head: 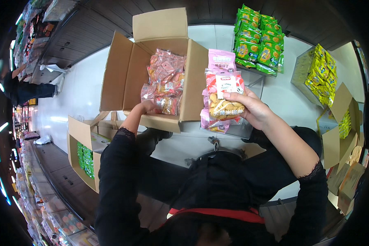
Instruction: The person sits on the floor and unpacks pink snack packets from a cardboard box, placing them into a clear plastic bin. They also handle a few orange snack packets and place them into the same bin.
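My right hand [254,110] grips a clear-and-pink snack packet [227,106] with golden crisps showing through its front, thumb on top. Under it, pink packets [222,58] stand in a row in a clear plastic bin [254,81]. An open cardboard box [117,73] at the left holds several similar pink snack packets [166,66]. Inside the box's near edge, my left hand [148,106] touches a packet [167,105]; its fingertips are partly hidden, so whether it grips anything is unclear.
Beyond the clear bin, green snack packets [259,43] fill another bin. Yellow packets [323,75] fill a clear bin at right, above an opened carton [332,144]. Another carton [80,130] with green packets stands at left. A person [27,86] is near the far-left shelves.
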### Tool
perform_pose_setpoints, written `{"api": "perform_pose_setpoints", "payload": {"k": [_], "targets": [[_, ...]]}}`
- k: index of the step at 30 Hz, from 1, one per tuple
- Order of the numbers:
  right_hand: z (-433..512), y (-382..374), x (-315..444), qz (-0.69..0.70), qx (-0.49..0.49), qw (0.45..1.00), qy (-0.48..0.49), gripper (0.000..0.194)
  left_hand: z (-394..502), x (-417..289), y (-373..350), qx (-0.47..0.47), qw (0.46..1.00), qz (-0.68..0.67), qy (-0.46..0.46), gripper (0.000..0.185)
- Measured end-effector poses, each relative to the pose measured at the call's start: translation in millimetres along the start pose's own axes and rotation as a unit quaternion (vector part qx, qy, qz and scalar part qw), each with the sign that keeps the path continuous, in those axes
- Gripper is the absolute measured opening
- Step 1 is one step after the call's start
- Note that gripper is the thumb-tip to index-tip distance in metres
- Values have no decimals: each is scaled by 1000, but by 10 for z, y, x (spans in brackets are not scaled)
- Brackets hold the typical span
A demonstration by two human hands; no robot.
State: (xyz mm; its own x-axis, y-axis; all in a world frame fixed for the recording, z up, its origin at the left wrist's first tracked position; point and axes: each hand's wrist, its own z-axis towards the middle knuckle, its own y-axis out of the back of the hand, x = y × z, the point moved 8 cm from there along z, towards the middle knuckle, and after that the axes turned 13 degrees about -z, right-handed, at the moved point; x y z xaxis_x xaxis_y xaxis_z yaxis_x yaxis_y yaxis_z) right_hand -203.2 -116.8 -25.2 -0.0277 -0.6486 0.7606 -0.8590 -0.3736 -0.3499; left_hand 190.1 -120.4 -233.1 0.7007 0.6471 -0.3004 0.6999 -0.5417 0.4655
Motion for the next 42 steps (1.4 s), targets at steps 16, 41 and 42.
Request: {"api": "perform_pose_setpoints", "payload": {"k": [16,41,42], "targets": [[16,132,139,-26,-13,999,21,66,685,524,-552,-10,994,-73,78,45],[-261,-360,140,-37,118,986,109,53,-2271,-1809,13,51,900,-297,-316,71],[-272,-420,117,-40,123,985,111,54,-2382,-1853,-140,64,901,-290,-317,68]]}}
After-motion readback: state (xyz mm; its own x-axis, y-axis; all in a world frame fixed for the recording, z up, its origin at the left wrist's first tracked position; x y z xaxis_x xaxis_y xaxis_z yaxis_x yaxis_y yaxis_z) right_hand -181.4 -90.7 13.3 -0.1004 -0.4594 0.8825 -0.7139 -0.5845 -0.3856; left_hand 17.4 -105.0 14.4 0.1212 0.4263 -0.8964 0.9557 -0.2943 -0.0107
